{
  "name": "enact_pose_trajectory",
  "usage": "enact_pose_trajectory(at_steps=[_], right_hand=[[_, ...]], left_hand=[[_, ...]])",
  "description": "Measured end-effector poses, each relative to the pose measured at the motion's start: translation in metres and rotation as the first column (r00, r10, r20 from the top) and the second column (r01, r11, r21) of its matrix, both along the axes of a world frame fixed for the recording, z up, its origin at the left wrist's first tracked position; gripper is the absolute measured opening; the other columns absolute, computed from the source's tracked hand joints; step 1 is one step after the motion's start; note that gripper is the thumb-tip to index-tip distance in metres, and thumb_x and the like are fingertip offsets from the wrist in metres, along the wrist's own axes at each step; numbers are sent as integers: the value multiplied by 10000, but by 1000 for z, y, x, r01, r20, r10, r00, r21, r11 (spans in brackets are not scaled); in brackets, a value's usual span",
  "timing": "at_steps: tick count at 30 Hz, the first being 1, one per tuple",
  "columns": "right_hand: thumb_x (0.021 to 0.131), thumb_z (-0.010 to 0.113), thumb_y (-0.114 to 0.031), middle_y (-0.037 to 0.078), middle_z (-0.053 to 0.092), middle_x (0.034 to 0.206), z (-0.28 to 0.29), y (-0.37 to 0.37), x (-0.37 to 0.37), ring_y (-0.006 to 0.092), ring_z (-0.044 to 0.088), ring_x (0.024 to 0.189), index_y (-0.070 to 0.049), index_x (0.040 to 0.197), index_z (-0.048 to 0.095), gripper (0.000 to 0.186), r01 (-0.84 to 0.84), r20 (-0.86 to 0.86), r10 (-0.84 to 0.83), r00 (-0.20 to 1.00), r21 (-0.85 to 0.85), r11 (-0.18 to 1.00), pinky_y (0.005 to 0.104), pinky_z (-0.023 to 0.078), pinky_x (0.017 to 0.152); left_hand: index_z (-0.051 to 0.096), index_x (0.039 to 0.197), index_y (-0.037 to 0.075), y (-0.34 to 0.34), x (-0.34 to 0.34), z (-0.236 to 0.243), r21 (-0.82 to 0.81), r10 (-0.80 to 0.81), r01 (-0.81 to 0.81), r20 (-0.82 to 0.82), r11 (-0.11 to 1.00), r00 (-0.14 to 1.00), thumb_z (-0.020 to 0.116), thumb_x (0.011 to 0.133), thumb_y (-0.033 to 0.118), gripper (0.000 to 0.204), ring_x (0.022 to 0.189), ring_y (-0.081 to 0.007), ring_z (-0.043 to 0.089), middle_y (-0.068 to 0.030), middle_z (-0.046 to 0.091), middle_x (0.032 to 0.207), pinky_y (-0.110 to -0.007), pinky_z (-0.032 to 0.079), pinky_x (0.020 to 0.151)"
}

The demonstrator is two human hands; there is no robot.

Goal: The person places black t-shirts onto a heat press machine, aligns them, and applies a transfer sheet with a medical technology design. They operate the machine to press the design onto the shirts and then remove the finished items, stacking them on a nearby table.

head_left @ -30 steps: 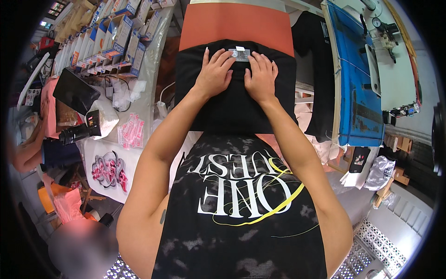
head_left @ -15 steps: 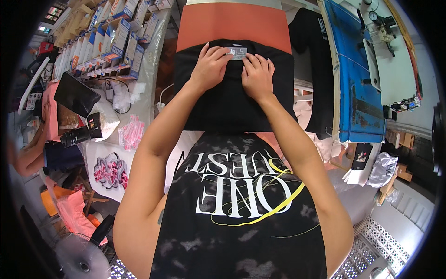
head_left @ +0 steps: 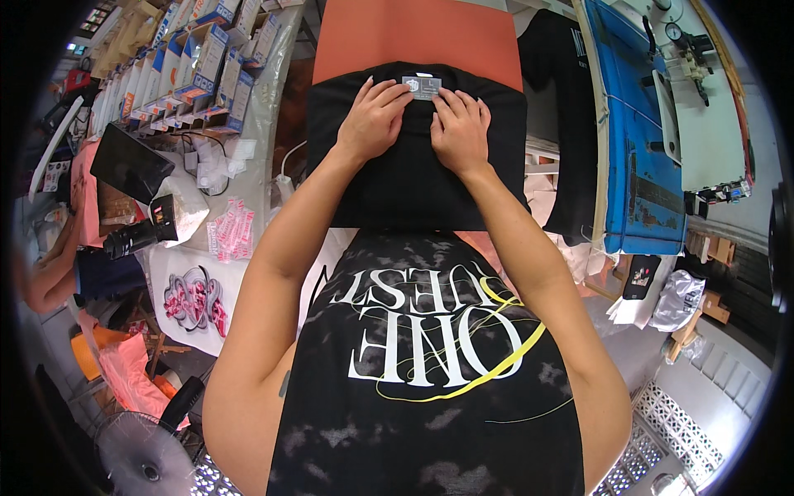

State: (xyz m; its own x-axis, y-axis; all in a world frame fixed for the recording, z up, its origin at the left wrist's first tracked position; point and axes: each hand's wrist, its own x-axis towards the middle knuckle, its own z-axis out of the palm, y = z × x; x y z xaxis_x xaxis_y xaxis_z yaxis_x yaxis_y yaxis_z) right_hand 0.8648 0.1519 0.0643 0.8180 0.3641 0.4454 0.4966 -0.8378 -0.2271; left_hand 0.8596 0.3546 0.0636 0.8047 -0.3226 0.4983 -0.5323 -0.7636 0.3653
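Observation:
A black T-shirt [head_left: 397, 194] is spread over a flat board with its neckline away from me. Just inside the collar lies a small grey, shiny rectangular label sheet [head_left: 423, 88] with a pale print. My left hand [head_left: 374, 122] rests on the shirt at the label's left edge, fingers stretched out and apart, fingertips touching or very close to it. On the other side my right hand [head_left: 461, 128] lies with its fingers extended, the index tip at the label's lower right corner. Nothing is gripped in either hand.
The orange-red board end [head_left: 418, 37] shows beyond the shirt. A blue press table [head_left: 637, 157] stands to the right, beside another black garment [head_left: 571, 107]. On the left table are cardboard boxes [head_left: 203, 62] and a dark screen [head_left: 131, 163]. A fan [head_left: 149, 471] stands lower left.
My left fingers have drawn back from over the label to its edge, leaving more of it visible. My right hand stays nearly in place. The view has shifted slightly.

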Motion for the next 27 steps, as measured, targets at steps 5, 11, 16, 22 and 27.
enact_pose_trajectory(at_steps=[5, 11, 16, 22, 27], right_hand=[[868, 623, -212, 25, 607, 1309, 1, 0, 1, 249, 495, 1262, -111, 1185, 675, 336, -7, 10, 7, 1000, 24, 1000, 504, 297, 1105], [869, 620, -212, 22, 607, 1310, 1, 0, 0, 244, 498, 1260, -107, 1187, 672, 339, -3, 2, 3, 1000, 26, 1000, 495, 300, 1107], [872, 618, -215, 22, 606, 1313, 0, 0, 1, 244, 497, 1262, -109, 1191, 671, 340, 3, -11, -3, 1000, 17, 1000, 494, 298, 1110], [868, 620, -215, 24, 609, 1309, 1, 1, 1, 244, 499, 1263, -110, 1184, 677, 337, 3, -7, -3, 1000, 29, 1000, 496, 298, 1111], [866, 622, -214, 24, 613, 1307, 0, 0, 0, 242, 498, 1265, -109, 1184, 677, 340, 6, -8, -6, 1000, 23, 1000, 497, 298, 1111]], left_hand=[[657, 1183, 67, 0, 0, 2, -5, -3, 3, -1, 1000, 1000, 625, 865, 51, 320, 1255, -293, 547, -72, 626, 1290, -510, 359, 1117], [660, 1182, 71, 1, 0, 0, -9, -5, 5, -2, 1000, 1000, 628, 864, 55, 320, 1255, -291, 548, -74, 628, 1289, -509, 362, 1116], [668, 1176, 73, 0, 0, 0, -15, -2, 2, -9, 1000, 1000, 629, 866, 59, 313, 1254, -288, 550, -74, 631, 1285, -508, 363, 1116], [666, 1182, 77, 0, 1, -1, -22, 0, 0, -15, 1000, 1000, 627, 867, 59, 318, 1254, -286, 548, -72, 628, 1288, -509, 358, 1119], [665, 1187, 81, 0, 1, -3, -23, -1, 0, -19, 1000, 1000, 623, 869, 63, 321, 1257, -286, 545, -70, 625, 1291, -509, 351, 1122]])
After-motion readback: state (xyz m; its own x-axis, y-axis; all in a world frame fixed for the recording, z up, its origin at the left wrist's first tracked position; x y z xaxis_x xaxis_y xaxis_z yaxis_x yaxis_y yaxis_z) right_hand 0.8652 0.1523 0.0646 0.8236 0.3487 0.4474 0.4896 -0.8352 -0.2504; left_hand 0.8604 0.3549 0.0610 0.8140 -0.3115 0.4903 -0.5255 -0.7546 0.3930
